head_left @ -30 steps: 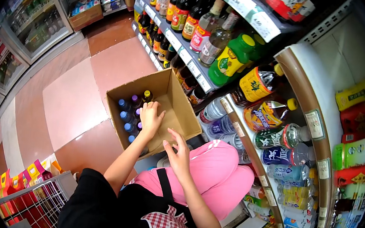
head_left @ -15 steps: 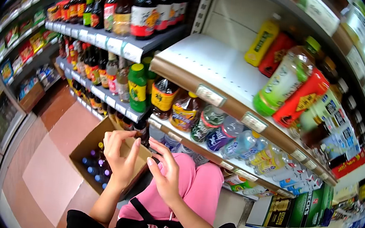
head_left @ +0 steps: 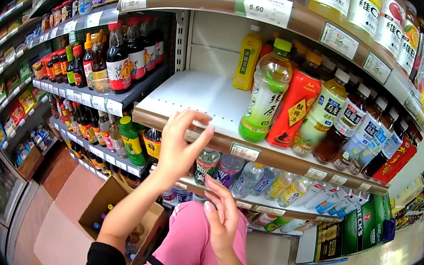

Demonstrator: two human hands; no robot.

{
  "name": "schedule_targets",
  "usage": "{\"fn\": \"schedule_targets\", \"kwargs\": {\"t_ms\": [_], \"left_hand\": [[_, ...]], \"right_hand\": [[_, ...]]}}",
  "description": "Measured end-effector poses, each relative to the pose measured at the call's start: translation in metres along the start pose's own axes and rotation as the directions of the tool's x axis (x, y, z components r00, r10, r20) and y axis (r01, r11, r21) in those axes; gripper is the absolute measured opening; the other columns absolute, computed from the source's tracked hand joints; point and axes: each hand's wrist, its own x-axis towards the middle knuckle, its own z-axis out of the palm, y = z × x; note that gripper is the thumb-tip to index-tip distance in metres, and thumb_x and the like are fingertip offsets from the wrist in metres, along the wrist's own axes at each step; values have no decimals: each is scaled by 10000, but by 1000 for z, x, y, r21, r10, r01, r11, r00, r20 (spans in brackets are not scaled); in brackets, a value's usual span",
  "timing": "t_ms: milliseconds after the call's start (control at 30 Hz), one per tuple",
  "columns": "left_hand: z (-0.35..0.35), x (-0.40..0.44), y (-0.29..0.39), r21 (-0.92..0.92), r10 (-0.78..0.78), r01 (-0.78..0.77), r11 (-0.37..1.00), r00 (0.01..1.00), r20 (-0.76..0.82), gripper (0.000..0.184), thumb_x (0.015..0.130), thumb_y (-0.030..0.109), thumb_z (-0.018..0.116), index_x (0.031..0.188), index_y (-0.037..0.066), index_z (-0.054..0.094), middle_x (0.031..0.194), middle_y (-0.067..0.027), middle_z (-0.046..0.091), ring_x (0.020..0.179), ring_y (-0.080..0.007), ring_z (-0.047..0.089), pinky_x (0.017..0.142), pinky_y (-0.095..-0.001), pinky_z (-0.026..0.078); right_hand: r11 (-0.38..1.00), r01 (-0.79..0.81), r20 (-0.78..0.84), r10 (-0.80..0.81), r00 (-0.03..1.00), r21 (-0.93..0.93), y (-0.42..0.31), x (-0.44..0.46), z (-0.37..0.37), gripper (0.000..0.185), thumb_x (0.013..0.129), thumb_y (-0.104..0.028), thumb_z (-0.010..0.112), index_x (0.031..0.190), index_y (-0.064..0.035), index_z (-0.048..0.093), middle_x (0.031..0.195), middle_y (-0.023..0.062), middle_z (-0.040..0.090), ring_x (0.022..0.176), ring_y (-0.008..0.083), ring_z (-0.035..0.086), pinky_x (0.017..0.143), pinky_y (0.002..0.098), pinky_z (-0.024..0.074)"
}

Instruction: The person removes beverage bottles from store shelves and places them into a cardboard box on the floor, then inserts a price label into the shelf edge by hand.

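My left hand (head_left: 182,142) is raised in front of the brown front edge of the white shelf (head_left: 195,96), its fingers curved and apart with nothing between them. Lower and to the right, my right hand (head_left: 222,215) hangs above my pink-clad knees, fingers spread and empty. Right of the shelf's white surface stand a yellow carton-like bottle (head_left: 248,58), a green tea bottle (head_left: 267,94) and a red bottle (head_left: 295,108). Below my left forearm, an open cardboard box (head_left: 97,198) on the floor holds several bottles, partly hidden by the arm.
Sauce bottles (head_left: 120,62) line the dark shelves at left. A lower shelf holds water and drink bottles (head_left: 248,180). Green beer cartons (head_left: 363,225) sit at the lower right. An upper shelf edge with price tags (head_left: 264,7) crosses the top.
The view has swung right and up from the box to the shelves. My left hand has left the bottles in the box and risen to the shelf edge; my right hand stays lower.
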Motion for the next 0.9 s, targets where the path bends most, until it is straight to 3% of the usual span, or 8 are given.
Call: {"fn": "schedule_targets", "kwargs": {"t_ms": [67,133,233,333,533,567,667,900], "left_hand": [[15,32,-13,-26,-37,39,999,997,62,218,855,186,709,984,12,686,918,-56,706,783,-162,560,699,-308,452],[36,67,-39,-148,-50,65,987,993,105,243,827,196,718,981,11,680,945,-117,698,861,-270,603,777,-368,481],[60,116,-50,-136,-144,164,977,979,142,313,804,236,740,1006,3,685,965,-140,701,893,-292,633,809,-398,499],[102,158,-89,65,1,-2,998,1000,11,437,798,273,769,1112,-12,665,1052,-164,700,893,-285,658,817,-373,525],[151,215,-104,255,-52,65,965,997,-58,591,750,385,810,1162,-5,643,1098,-177,676,1040,-335,637,931,-434,467],[154,226,-108,210,-122,111,971,992,39,590,776,396,770,1217,39,604,1236,-160,611,1139,-420,535,924,-484,506],[178,254,-139,140,-46,42,989,999,21,611,778,407,768,1263,75,599,1257,-162,611,1149,-430,527,923,-521,501],[227,299,-182,-5,-48,48,999,999,1,665,810,526,701,1376,211,550,1342,-169,592,1241,-442,504,1008,-580,440]], "right_hand": [[999,32,-5,-32,999,-11,-5,5,-5,440,909,-18,530,1346,28,518,1448,194,499,1353,269,478,1098,398,389],[998,65,-9,-65,998,-19,-10,9,-10,444,907,-27,538,1348,28,517,1450,193,498,1352,273,478,1095,403,390],[998,68,-16,-68,998,-8,-16,13,-15,445,913,-58,554,1348,28,516,1449,199,497,1350,285,480,1093,416,392],[997,78,-21,-79,997,-10,-18,15,-21,440,920,-83,562,1341,38,515,1442,215,498,1348,297,482,1092,429,397],[997,74,0,-74,997,-22,-18,16,-29,444,925,-107,573,1334,52,507,1429,237,503,1347,313,484,1095,439,397],[998,54,-31,-54,998,21,-23,13,-23,456,953,-184,618,1340,36,520,1445,180,504,1304,243,517,1069,352,405],[1000,16,-9,-16,1000,27,-25,15,-24,486,958,-230,608,1350,41,513,1450,179,501,1348,240,474,1101,354,368],[998,-58,-16,58,998,-2,-25,16,-26,498,954,-225,618,1362,41,510,1444,166,510,1328,232,491,1092,351,379]]}}
